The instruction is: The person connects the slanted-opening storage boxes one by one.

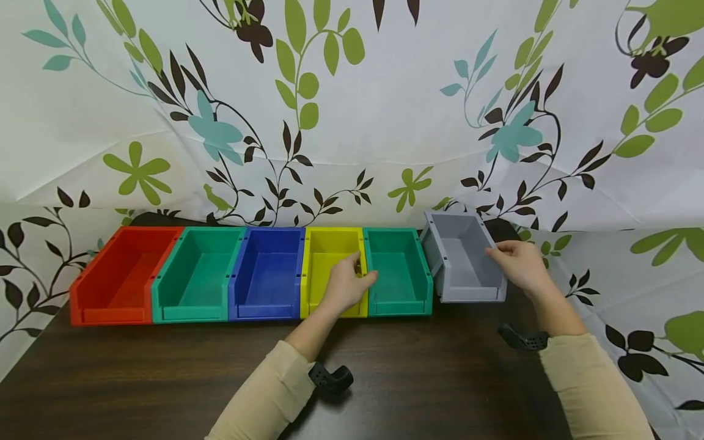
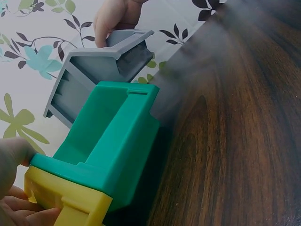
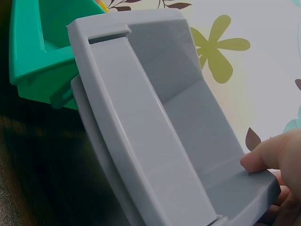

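Observation:
My right hand grips the right side wall of a grey storage bin, thumb inside and fingers outside. The grey bin is tilted and raised beside the end of the row, as the left wrist view shows. My left hand pinches the adjoining walls of the yellow bin and the right-hand green bin. Its thumb lies over the green rim, with the other fingers on the yellow side. The bins' visible insides hold nothing.
Left of the yellow bin stand a blue bin, another green bin and a red bin, side by side. They rest on a dark wooden table. A leaf-patterned cloth hangs right behind the row.

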The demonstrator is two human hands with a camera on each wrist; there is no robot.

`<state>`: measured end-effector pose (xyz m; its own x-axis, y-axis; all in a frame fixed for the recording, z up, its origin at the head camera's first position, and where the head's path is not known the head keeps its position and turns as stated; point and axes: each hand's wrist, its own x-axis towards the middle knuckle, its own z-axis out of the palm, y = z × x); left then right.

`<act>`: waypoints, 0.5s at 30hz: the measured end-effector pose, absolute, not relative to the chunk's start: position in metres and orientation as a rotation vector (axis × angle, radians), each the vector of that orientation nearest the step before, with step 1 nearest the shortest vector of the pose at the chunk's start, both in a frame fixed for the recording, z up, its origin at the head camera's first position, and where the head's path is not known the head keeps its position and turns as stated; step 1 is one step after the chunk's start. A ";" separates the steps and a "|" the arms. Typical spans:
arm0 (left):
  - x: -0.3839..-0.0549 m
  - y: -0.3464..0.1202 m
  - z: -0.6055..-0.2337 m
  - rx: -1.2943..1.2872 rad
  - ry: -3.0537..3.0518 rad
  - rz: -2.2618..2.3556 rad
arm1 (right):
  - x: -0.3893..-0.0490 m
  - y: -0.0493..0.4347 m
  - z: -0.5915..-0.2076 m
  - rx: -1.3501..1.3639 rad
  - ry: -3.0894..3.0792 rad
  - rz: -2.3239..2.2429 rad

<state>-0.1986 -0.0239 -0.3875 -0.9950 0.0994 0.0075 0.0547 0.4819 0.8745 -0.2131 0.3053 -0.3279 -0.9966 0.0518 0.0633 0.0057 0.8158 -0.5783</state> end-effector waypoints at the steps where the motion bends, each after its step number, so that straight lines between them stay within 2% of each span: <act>1: -0.198 -0.024 -0.388 0.139 2.667 1.569 | -0.213 0.305 -0.328 -0.051 -2.925 0.930; 15: -0.199 -0.024 -0.391 0.131 2.664 1.582 | -0.218 0.303 -0.338 -0.039 -2.938 0.813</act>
<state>-0.1989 -0.0237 -0.3913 -0.9956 0.0933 0.0079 0.0516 0.4760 0.8779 -0.2179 0.3033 -0.3381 -0.9954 0.0494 0.0826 -0.0001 0.8578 -0.5139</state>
